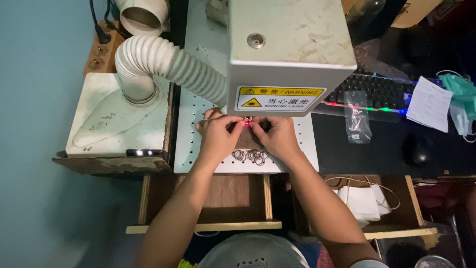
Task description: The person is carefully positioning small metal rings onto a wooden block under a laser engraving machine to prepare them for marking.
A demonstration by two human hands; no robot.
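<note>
Both my hands, left (216, 135) and right (277, 135), pinch fingers together on a small piece (246, 122) beneath the laser head (290, 49), key rings (251, 155) lying nearby.

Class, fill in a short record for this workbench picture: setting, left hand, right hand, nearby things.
Setting: perforated white plate under a grey machine head
Left hand: fingertips pinched at a small red-lit spot
Right hand: fingertips meeting the left at the same spot
Held item: too small to tell
Nearby: metal rings, ribbed hose, keyboard
</note>
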